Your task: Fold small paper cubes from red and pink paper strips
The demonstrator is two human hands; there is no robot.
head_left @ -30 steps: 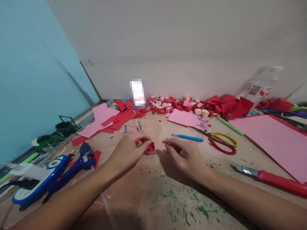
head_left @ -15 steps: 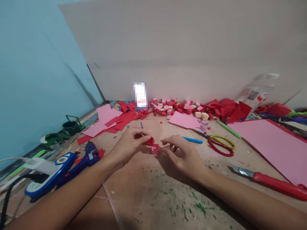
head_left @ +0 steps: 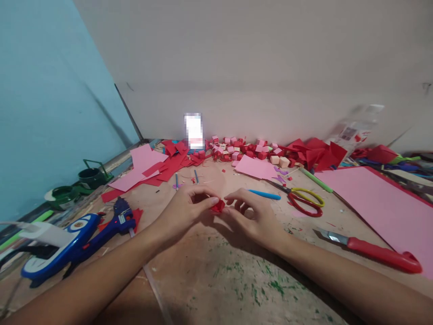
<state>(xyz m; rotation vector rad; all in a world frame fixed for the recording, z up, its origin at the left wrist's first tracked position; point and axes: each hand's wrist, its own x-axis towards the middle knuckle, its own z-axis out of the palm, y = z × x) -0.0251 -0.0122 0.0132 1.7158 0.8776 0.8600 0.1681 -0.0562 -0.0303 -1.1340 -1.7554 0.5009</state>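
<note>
Both hands meet over the middle of the worn tabletop [head_left: 216, 271]. My left hand [head_left: 184, 210] and my right hand [head_left: 252, 214] pinch the same small folded red paper piece [head_left: 218, 206] between their fingertips, just above the surface. The fingers of both hands are curled in around it. The pink piece seen earlier is hidden behind the fingers.
A blue glue gun [head_left: 81, 234] lies at the left. Red-and-yellow scissors [head_left: 306, 198], a blue pen [head_left: 264, 194] and a red-handled knife [head_left: 372, 250] lie at the right, beside a large pink sheet [head_left: 382, 203]. Small red and pink paper cubes [head_left: 243, 149] and scraps line the back wall.
My hands have closed together: the right hand moved left to join the left on the red piece, and the small pink piece has gone out of sight.
</note>
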